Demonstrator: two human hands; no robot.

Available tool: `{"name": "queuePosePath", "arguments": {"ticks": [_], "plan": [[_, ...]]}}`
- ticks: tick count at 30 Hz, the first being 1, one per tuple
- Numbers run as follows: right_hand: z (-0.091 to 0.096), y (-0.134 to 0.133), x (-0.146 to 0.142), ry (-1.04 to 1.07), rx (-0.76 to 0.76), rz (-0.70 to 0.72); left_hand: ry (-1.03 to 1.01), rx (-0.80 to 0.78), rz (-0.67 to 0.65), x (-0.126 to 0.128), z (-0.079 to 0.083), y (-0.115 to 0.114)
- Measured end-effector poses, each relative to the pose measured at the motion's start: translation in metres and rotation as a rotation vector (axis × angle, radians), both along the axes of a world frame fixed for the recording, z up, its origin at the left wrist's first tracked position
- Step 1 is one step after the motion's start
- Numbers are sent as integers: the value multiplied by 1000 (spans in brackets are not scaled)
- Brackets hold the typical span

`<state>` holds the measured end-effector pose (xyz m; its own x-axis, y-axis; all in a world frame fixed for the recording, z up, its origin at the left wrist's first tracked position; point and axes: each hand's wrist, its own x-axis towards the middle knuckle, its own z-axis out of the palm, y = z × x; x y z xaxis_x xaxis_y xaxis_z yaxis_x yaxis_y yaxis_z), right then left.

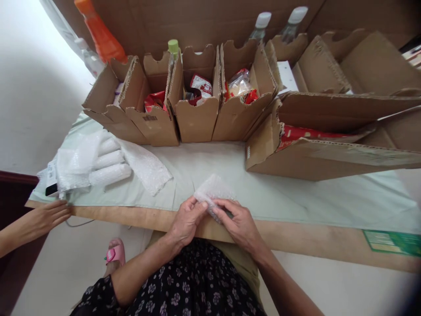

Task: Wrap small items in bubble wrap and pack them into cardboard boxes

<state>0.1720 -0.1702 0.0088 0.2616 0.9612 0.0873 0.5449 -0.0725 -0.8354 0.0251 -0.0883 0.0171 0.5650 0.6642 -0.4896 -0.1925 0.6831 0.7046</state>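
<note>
Between my two hands, at the table's front edge, is a sheet of bubble wrap, partly folded over. My left hand pinches its left side between thumb and fingers. On the right, my right hand grips the near right part with bent fingers. Whether anything lies inside the wrap is hidden. To the left, a loose strip of bubble wrap lies flat on the pale cloth. Beside it sit several white wrapped rolls under more bubble wrap.
Cardboard bins holding packets line the back; a longer box stands at right. Behind them are an orange bottle and white-capped bottles. Another person's hand rests at the left table edge, near a small white box.
</note>
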Motion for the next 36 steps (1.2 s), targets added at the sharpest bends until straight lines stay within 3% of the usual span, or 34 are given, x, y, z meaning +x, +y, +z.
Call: {"name": "queuePosePath", "arguments": {"ticks": [4,6,9,12,16,20,22,24,27,30,33,36], "plan": [[3,-1,7,-171,139,-157,13,-11,49,-2,-2,0],[6,1,17,-113,151,-220,9,3,43,-7,-1,1],[13,5,23,146,72,-82,25,59,-10,-14,3,1],[19,7,10,169,59,27,170,279,-27,-17,7,6],[18,3,-25,-118,250,13,440,650,55,-15,10,14],[14,-2,-41,-322,229,-15,334,527,65,-13,11,7],[14,-3,-33,-350,161,-68,191,434,-15,-14,9,-2],[20,-5,-16,-334,101,-125,103,438,-137,-14,8,-9],[44,-18,23,-227,95,-88,135,724,-223,-5,13,-7],[85,-44,69,-188,159,-81,194,1161,-140,21,36,11],[130,-66,120,-324,313,-385,166,1453,-143,66,70,33],[171,-68,173,-429,434,-733,169,1565,-249,114,94,49]]}}
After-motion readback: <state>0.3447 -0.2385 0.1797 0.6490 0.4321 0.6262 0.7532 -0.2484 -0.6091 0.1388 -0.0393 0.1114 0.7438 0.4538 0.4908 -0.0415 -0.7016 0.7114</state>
